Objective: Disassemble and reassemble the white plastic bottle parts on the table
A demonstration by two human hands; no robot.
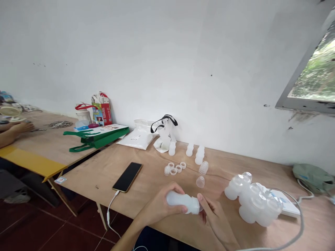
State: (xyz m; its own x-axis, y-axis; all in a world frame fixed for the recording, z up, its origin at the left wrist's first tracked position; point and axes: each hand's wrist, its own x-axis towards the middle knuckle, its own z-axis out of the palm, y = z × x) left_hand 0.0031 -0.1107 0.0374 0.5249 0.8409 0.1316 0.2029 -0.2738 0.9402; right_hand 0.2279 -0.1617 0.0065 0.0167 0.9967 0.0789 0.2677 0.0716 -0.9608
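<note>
My left hand (170,200) is closed around the body of a milky white baby bottle (180,200), which lies on its side just above the table's near edge. The fingers of my right hand (209,209) pinch the bottle's neck end, where part of a clear cap (201,205) shows; the fingers hide most of it. Beyond the hands lie several white rings (178,168), a clear dome cap (200,181) and a stack of clear caps (203,168). Several assembled bottles with clear caps (255,200) stand close together on the right.
A charging phone (127,177) lies to the left. White bottle bodies (200,155), a drawstring bag (165,137) and a white plastic package (138,134) line the wall. A grey cable (300,223) loops past the bottles, near a green cap (312,177). Another person's hand (22,127) rests on the left table.
</note>
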